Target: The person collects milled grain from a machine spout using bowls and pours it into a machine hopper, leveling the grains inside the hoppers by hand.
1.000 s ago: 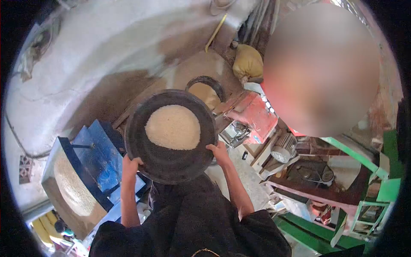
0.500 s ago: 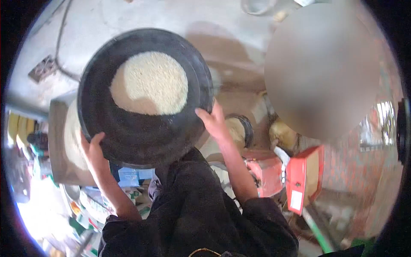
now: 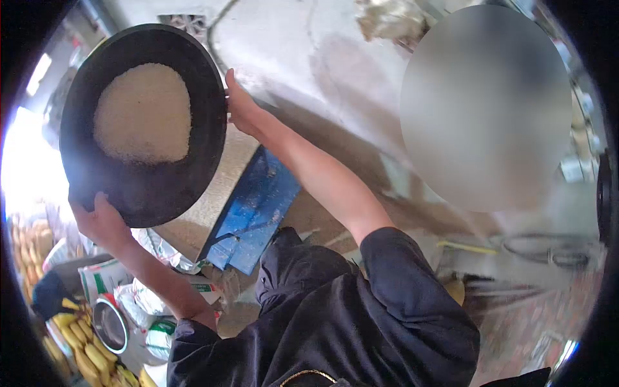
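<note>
Fingers of the left hand [image 3: 104, 222] pinch the dark basin [image 3: 151, 193] at its rim; the right hand [image 3: 244, 113] grips its side, thumb spread, other fingertips hidden. Pale grain [image 3: 146, 113] inside the raised basin could spill if either grip slips

I wear a loose, near-black top [image 3: 309, 335], softly creased across the front. Its wide short sleeves show at 4 o'clock [image 3: 419, 277] and 7 o'clock [image 3: 193, 345]. A thin gold-coloured chain [image 3: 308, 372] curves at 6 o'clock, and dark, wrinkled cloth [image 3: 300, 267] covers my legs.
</note>
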`<state>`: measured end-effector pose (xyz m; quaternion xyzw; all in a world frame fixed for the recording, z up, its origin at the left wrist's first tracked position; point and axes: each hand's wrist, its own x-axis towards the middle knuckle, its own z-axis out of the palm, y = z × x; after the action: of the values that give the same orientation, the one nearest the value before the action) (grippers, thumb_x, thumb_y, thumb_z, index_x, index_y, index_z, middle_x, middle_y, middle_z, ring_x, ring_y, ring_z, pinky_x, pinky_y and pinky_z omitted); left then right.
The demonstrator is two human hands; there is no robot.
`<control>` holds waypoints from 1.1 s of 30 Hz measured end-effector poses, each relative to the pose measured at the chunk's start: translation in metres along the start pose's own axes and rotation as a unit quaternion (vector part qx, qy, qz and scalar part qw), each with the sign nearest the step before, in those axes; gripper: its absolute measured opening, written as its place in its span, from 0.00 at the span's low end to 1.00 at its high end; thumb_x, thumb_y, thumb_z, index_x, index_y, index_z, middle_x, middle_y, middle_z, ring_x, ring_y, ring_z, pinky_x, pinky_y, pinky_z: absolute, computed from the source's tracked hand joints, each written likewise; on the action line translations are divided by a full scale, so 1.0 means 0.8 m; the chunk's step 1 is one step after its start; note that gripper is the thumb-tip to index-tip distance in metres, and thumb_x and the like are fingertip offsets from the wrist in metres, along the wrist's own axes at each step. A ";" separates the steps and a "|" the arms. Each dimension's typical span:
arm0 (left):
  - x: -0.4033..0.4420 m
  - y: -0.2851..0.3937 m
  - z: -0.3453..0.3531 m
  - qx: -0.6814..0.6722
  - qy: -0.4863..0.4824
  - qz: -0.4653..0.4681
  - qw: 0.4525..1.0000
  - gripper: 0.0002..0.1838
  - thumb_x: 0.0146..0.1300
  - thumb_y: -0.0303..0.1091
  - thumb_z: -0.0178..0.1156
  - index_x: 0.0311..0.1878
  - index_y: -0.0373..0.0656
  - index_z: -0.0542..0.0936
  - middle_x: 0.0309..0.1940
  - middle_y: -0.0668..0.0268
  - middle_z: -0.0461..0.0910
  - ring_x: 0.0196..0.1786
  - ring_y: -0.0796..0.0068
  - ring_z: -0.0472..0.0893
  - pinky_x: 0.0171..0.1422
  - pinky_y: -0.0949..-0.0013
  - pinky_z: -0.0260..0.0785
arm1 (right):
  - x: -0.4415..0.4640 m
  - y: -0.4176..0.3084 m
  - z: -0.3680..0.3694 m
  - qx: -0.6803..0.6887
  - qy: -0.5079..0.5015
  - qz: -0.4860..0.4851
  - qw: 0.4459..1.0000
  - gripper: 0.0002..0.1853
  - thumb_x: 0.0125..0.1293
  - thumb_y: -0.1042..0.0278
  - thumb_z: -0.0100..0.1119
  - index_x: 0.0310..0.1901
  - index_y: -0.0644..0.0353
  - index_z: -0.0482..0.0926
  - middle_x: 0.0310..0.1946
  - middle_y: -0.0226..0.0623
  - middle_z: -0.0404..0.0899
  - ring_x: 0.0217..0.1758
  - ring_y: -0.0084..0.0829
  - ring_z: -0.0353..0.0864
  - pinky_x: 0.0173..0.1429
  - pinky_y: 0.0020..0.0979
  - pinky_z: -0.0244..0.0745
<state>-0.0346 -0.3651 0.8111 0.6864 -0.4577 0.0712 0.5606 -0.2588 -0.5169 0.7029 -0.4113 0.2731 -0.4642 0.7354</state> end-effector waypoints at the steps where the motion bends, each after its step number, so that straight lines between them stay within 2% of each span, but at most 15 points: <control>1: 0.006 0.008 -0.001 0.012 0.014 -0.002 1.000 0.26 0.48 0.21 0.50 0.55 0.36 0.72 0.45 0.54 0.78 0.45 0.65 0.78 0.52 0.66 0.68 | 0.031 0.004 0.010 -0.019 0.012 0.057 0.998 0.44 0.63 0.28 0.17 0.65 0.59 0.59 0.65 0.42 0.61 0.71 0.40 0.51 0.70 0.52 0.38; 2: 0.014 0.012 0.002 0.062 0.029 0.031 0.997 0.27 0.49 0.23 0.52 0.56 0.35 0.71 0.46 0.52 0.78 0.47 0.61 0.78 0.54 0.64 0.68 | 0.060 0.010 0.020 -0.040 0.027 0.111 0.993 0.45 0.62 0.27 0.11 0.66 0.52 0.61 0.64 0.37 0.64 0.71 0.39 0.50 0.71 0.52 0.34; 5: 0.026 0.033 0.011 0.158 0.047 0.079 0.983 0.26 0.50 0.25 0.53 0.57 0.35 0.70 0.47 0.51 0.78 0.50 0.57 0.78 0.55 0.61 0.68 | 0.131 0.044 0.059 0.044 0.023 0.137 0.989 0.46 0.61 0.27 0.08 0.65 0.53 0.62 0.64 0.38 0.63 0.71 0.39 0.50 0.72 0.52 0.30; 9: 0.043 0.035 0.029 0.250 0.046 0.155 0.955 0.24 0.52 0.24 0.53 0.56 0.41 0.73 0.46 0.54 0.79 0.48 0.60 0.80 0.52 0.62 0.70 | 0.192 0.122 0.083 0.174 -0.093 0.059 0.979 0.46 0.62 0.26 0.15 0.67 0.57 0.58 0.64 0.41 0.62 0.71 0.38 0.51 0.74 0.42 0.36; 10: 0.047 0.038 0.033 0.256 0.041 0.156 0.953 0.24 0.52 0.24 0.53 0.56 0.41 0.73 0.46 0.54 0.79 0.48 0.60 0.80 0.52 0.62 0.70 | 0.200 0.134 0.087 0.213 -0.106 0.075 0.968 0.44 0.63 0.28 0.17 0.67 0.58 0.56 0.65 0.41 0.61 0.70 0.37 0.53 0.73 0.35 0.43; 13: 0.057 0.053 0.040 0.281 0.049 0.150 0.947 0.24 0.52 0.24 0.54 0.55 0.44 0.75 0.47 0.54 0.79 0.46 0.63 0.81 0.49 0.64 0.72 | 0.200 0.145 0.106 0.145 -0.043 0.111 0.982 0.44 0.64 0.28 0.17 0.67 0.58 0.57 0.65 0.41 0.60 0.69 0.37 0.56 0.71 0.34 0.48; 18: 0.047 0.102 0.070 0.294 0.051 0.193 0.935 0.25 0.48 0.20 0.53 0.52 0.47 0.78 0.47 0.62 0.80 0.48 0.67 0.81 0.51 0.65 0.72 | 0.221 0.169 0.119 0.245 -0.121 0.095 0.957 0.43 0.63 0.28 0.22 0.67 0.57 0.57 0.65 0.40 0.61 0.68 0.36 0.58 0.70 0.36 0.50; 20: 0.044 0.129 0.085 0.304 0.042 0.220 0.926 0.25 0.48 0.18 0.53 0.52 0.48 0.78 0.47 0.63 0.80 0.48 0.68 0.81 0.52 0.66 0.72 | 0.222 0.166 0.127 0.268 -0.153 0.149 0.940 0.45 0.62 0.26 0.17 0.68 0.55 0.54 0.65 0.38 0.60 0.69 0.37 0.55 0.72 0.39 0.44; 22: 0.037 0.155 0.100 0.315 0.032 0.248 0.916 0.26 0.48 0.17 0.52 0.52 0.48 0.78 0.48 0.64 0.80 0.49 0.70 0.80 0.53 0.66 0.72 | 0.205 0.156 0.133 0.304 -0.183 0.119 0.927 0.45 0.62 0.26 0.19 0.69 0.54 0.53 0.66 0.38 0.58 0.70 0.37 0.53 0.72 0.39 0.44; 24: 0.028 0.176 0.114 0.265 -0.028 0.239 0.934 0.28 0.47 0.11 0.49 0.53 0.44 0.77 0.53 0.62 0.77 0.58 0.69 0.74 0.63 0.66 0.64 | 0.209 0.165 0.139 0.337 -0.208 0.085 0.914 0.44 0.62 0.26 0.21 0.69 0.54 0.52 0.67 0.38 0.56 0.71 0.37 0.52 0.72 0.39 0.44; 27: 0.027 0.181 0.127 0.218 -0.060 0.293 0.929 0.28 0.47 0.10 0.47 0.51 0.44 0.78 0.54 0.63 0.76 0.60 0.68 0.73 0.66 0.65 0.62 | 0.218 0.170 0.149 0.272 -0.099 0.056 0.956 0.45 0.61 0.25 0.26 0.67 0.56 0.57 0.64 0.40 0.62 0.67 0.39 0.60 0.69 0.38 0.50; 29: 0.023 0.183 0.131 0.220 -0.074 0.309 0.922 0.29 0.47 0.10 0.47 0.52 0.44 0.78 0.54 0.63 0.76 0.60 0.68 0.73 0.66 0.65 0.62 | 0.170 0.112 0.137 0.143 -0.039 0.076 0.986 0.44 0.62 0.26 0.24 0.67 0.55 0.58 0.64 0.42 0.63 0.68 0.40 0.58 0.69 0.40 0.49; 30: 0.020 0.184 0.131 0.223 -0.086 0.320 0.917 0.29 0.47 0.09 0.47 0.52 0.44 0.78 0.54 0.63 0.76 0.60 0.69 0.73 0.66 0.65 0.62 | 0.186 0.128 0.128 0.128 -0.081 0.166 0.974 0.45 0.62 0.27 0.30 0.70 0.56 0.47 0.71 0.40 0.47 0.72 0.38 0.48 0.72 0.40 0.43; 31: 0.017 0.183 0.127 0.222 -0.089 0.325 0.915 0.29 0.47 0.09 0.47 0.52 0.44 0.78 0.54 0.63 0.76 0.60 0.69 0.73 0.66 0.65 0.62 | 0.184 0.126 0.126 0.131 -0.079 0.163 0.975 0.45 0.62 0.27 0.30 0.70 0.56 0.47 0.71 0.40 0.47 0.72 0.38 0.48 0.72 0.40 0.43; 33: 0.017 0.173 0.113 0.264 -0.091 0.353 0.893 0.27 0.48 0.13 0.49 0.53 0.44 0.77 0.53 0.63 0.77 0.57 0.69 0.75 0.63 0.65 0.64 | 0.176 0.126 0.116 0.013 -0.094 0.133 0.987 0.45 0.64 0.31 0.36 0.69 0.63 0.45 0.67 0.50 0.54 0.69 0.41 0.57 0.67 0.44 0.56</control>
<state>-0.1620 -0.4413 0.8843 0.6060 -0.6832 0.3195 0.2527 -0.0805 -0.5886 0.6613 -0.4031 0.2491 -0.3249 0.8184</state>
